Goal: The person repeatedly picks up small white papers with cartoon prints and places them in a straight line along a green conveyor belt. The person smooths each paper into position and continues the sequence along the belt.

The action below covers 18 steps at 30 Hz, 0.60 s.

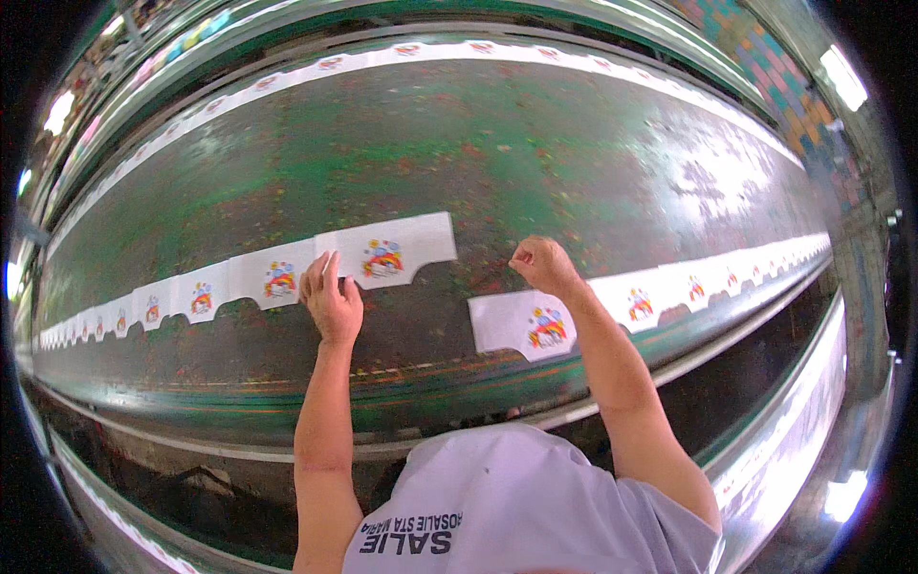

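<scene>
My left hand (332, 300) rests at the overlap of two white cut fabric pieces, its fingers apart. To its right lies the end piece (432, 239) of the left row, with a colourful cartoon print (382, 257). On its other side is another printed piece (247, 277). My right hand (543, 263) is closed with curled fingertips, above the dark table and apart from the left row's end. What its fingers hold, if anything, is hidden. Just below it lies a white printed fabric piece (497, 320), the nearest of the right row, partly covered by my wrist.
The long dark green table (402, 143) is speckled with coloured marks. More printed white pieces (153, 304) overlap in a row to the left, and others (688, 287) to the right. A further row (330, 65) lines the far edge. A metal rail (229, 450) runs along the near side.
</scene>
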Tool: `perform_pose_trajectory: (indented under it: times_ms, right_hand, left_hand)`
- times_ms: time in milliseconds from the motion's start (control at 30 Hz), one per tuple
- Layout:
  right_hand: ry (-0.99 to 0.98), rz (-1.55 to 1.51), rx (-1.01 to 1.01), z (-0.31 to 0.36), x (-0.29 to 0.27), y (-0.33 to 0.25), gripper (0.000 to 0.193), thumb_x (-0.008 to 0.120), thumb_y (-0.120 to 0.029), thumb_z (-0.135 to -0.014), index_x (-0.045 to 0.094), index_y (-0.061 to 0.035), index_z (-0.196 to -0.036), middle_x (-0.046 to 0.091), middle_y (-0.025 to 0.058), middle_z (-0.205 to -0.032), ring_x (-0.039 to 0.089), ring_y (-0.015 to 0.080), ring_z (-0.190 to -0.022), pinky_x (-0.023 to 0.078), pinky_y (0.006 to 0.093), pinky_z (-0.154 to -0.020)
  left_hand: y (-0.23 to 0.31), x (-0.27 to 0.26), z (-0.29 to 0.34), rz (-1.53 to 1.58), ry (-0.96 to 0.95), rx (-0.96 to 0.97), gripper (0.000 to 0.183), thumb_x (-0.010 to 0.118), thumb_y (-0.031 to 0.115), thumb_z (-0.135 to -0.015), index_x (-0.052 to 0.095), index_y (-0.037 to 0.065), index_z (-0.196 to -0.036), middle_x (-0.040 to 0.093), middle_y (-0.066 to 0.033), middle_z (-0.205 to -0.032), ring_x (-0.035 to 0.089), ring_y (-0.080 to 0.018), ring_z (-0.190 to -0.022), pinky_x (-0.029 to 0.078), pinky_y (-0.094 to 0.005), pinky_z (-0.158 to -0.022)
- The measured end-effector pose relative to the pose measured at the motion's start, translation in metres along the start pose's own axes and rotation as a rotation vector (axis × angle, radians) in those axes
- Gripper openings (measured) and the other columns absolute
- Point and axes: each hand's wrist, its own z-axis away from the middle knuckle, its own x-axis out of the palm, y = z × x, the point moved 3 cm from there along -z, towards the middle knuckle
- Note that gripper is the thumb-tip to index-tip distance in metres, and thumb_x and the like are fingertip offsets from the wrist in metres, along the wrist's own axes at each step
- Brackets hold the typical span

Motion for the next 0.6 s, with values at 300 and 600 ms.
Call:
perform_pose_trajectory:
  times_ms: [300, 600]
  right_hand:
    - [-0.237, 0.681, -0.149, 0.075, -0.069, 0.059, 0.015, 0.073, -0.018, -0.088, 0.084, -0.0159, -0.098, 0.075, 0.0157, -0.117, 0.069, 0.0387, -0.123, 0.058, 0.0510, -0.103]
    - [-0.527, -0.188, -0.390, 0.130, -0.096, 0.030, 0.017, 0.078, -0.020, -0.095, 0.076, -0.0037, -0.097, 0.078, 0.0158, -0.090, 0.075, 0.0288, -0.082, 0.059, 0.0427, -0.076]
  left_hand:
    - [0.159, 0.011, 0.056, 0.159, -0.153, 0.133, 0.044, 0.079, 0.011, -0.090, 0.073, 0.010, -0.133, 0.067, -0.0103, -0.142, 0.059, -0.0342, -0.137, 0.037, -0.0565, -0.124]
    - [0.286, 0.031, 0.062, 0.114, -0.376, 0.298, 0.044, 0.072, 0.001, -0.087, 0.076, 0.011, -0.130, 0.073, -0.0130, -0.132, 0.064, -0.0398, -0.131, 0.040, -0.0553, -0.121]
